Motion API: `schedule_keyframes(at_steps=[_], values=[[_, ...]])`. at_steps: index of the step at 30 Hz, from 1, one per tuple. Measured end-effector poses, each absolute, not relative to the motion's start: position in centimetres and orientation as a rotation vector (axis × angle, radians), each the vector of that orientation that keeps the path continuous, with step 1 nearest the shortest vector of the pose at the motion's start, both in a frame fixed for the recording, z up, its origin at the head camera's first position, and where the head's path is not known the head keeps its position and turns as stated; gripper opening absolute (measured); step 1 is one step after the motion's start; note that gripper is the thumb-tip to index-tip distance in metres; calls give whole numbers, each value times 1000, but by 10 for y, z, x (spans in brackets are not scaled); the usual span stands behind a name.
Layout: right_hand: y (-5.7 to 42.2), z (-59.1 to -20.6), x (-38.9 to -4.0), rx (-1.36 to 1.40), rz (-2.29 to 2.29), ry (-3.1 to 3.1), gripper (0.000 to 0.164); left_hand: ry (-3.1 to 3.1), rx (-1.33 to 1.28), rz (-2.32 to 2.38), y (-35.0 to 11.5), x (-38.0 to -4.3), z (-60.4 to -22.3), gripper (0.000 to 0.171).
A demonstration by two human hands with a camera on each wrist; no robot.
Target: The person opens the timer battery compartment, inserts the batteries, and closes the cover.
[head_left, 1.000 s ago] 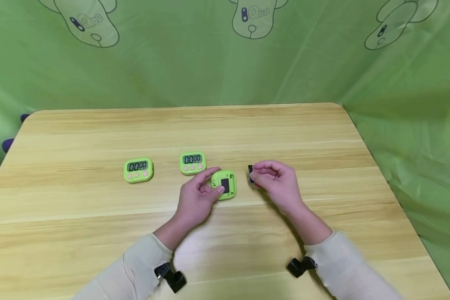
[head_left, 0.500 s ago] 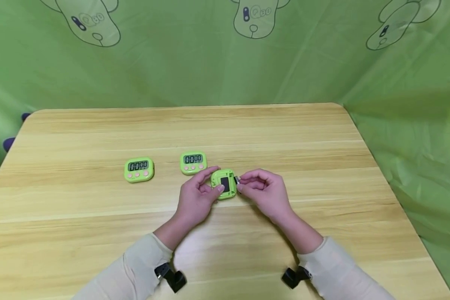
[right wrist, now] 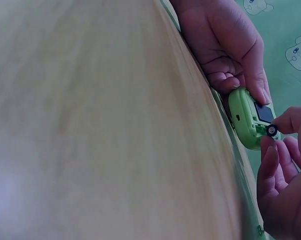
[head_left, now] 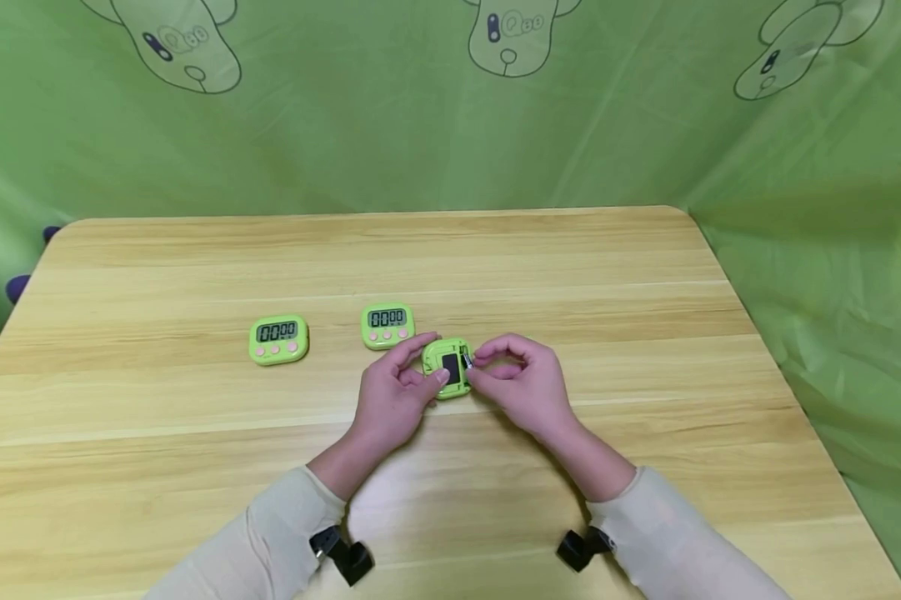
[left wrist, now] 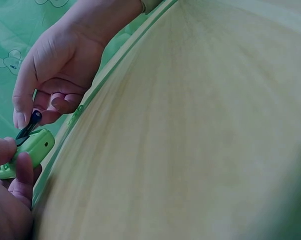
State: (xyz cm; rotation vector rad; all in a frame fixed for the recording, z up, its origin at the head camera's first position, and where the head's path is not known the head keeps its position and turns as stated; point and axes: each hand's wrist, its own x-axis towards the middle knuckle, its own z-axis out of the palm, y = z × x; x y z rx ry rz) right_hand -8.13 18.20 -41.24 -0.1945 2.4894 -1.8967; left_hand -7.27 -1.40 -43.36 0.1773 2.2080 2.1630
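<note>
A green digital timer lies back side up in my left hand, thumb on its back and fingers at its far edge. Its back has a dark rectangle, with an open battery slot along the right side. My right hand pinches a small dark battery between thumb and forefinger at that slot. From the right wrist view, the battery's round end faces the camera beside the green casing. In the left wrist view the battery stands tilted over the timer. How deep it sits is hidden by the fingers.
Two more green timers lie face up on the wooden table: one just beyond my left hand, the other further left. Both displays read zeros. Black wrist cameras sit at both sleeves. A green curtain hangs behind.
My right hand has moved left with the battery, from apart from the timer to its right-hand slot. The left hand and the timer it holds have stayed in place.
</note>
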Motion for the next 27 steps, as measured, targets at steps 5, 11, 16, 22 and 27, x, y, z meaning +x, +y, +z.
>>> schedule_keyframes(at_steps=[5,11,16,22,27], values=[[180,-412,-83,-180,-1861,2525,24,2207,176,2165,-14,-73,-434,48],[180,-412,-84,-216,-1864,2542,21,2214,158,2158,-14,-73,-433,47],[189,-410,-85,-302,-1884,2501,24,2205,151,2158,-15,-73,-433,47],[202,-408,-90,-505,-1649,2430,61,2187,156,2161,-15,-73,-432,48],[204,-407,-94,-651,-1422,2481,64,2172,170,2178,-15,-73,-432,49]])
